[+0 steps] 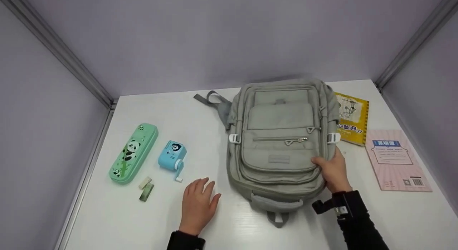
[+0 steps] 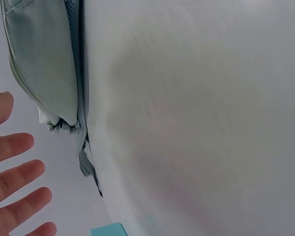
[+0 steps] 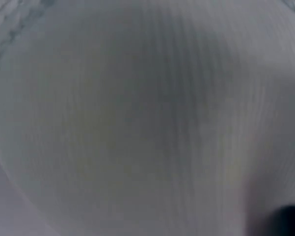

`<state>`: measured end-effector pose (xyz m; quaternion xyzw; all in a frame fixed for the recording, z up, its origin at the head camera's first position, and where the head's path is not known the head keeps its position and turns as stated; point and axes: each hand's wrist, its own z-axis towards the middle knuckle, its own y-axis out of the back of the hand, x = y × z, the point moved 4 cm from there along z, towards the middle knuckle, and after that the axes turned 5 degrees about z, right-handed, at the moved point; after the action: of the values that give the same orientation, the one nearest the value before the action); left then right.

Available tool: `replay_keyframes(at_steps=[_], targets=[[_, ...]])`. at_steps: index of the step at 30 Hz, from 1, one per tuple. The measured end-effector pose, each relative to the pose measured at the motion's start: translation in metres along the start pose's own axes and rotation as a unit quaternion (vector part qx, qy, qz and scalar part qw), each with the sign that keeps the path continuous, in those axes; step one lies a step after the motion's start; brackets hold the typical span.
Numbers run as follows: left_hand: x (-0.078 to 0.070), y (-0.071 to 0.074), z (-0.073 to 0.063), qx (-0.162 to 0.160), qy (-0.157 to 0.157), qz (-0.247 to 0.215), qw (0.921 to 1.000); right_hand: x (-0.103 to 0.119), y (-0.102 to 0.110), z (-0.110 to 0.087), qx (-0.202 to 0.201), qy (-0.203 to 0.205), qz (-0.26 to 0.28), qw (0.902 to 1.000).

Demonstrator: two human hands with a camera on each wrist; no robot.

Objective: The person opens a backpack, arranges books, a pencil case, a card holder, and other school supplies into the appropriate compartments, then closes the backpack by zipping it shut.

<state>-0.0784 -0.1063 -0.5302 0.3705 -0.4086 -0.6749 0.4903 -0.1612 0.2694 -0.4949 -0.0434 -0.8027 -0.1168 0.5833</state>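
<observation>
A grey-green backpack (image 1: pixel 281 135) lies front side up on the white table, its top handle (image 1: pixel 276 203) toward me. My right hand (image 1: pixel 335 171) grips its right side; the thumb is on the front pocket and the other fingers are hidden behind the edge. In the right wrist view, blurred grey-green fabric (image 3: pixel 137 123) fills most of the frame. Left of the backpack, my left hand (image 1: pixel 198 206) is over the table with its fingers spread and nothing in it. The left wrist view shows those fingers (image 2: pixel 19 174) apart from the backpack's side (image 2: pixel 44 59).
On the left are a green panda pencil case (image 1: pixel 134 153), a blue crank pencil sharpener (image 1: pixel 172 156) and two small erasers, one whitish (image 1: pixel 145 182), one green (image 1: pixel 146 192). A yellow book (image 1: pixel 352 117) is partly behind the backpack; a pink book (image 1: pixel 398 160) lies farther right. A strap (image 1: pixel 214 101) sticks out left.
</observation>
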Motion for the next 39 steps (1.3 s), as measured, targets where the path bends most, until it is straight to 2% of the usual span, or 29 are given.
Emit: replay_keyframes(at_steps=[5,13,17,23,27,30,35,39], targets=[[0.0,0.001,-0.002,-0.021,0.006,-0.013,0.9997,-0.007,-0.022,-0.011,0.041,0.022,-0.003,0.9989],[-0.002,0.003,-0.006,-0.011,0.021,-0.043,0.9988,-0.022,-0.04,-0.03,0.088,0.03,-0.006,0.9956],[-0.003,0.002,-0.008,-0.005,0.025,-0.059,0.9979,-0.027,-0.041,-0.04,0.094,0.026,-0.036,0.9945],[-0.004,0.0,-0.012,0.001,0.027,-0.073,0.997,-0.036,-0.037,-0.045,0.103,0.02,-0.112,0.9881],[-0.004,-0.001,-0.014,0.006,0.029,-0.074,0.9968,-0.042,-0.034,-0.046,0.104,0.02,-0.146,0.9835],[-0.005,-0.001,-0.015,0.01,0.031,-0.076,0.9966,-0.044,-0.033,-0.048,0.093,0.037,-0.182,0.9783],[-0.005,-0.001,-0.016,0.014,0.035,-0.079,0.9962,-0.045,-0.032,-0.049,0.063,0.066,-0.251,0.9636],[-0.005,-0.002,-0.016,0.012,0.035,-0.079,0.9962,-0.049,-0.03,-0.048,0.056,0.06,-0.274,0.9581]])
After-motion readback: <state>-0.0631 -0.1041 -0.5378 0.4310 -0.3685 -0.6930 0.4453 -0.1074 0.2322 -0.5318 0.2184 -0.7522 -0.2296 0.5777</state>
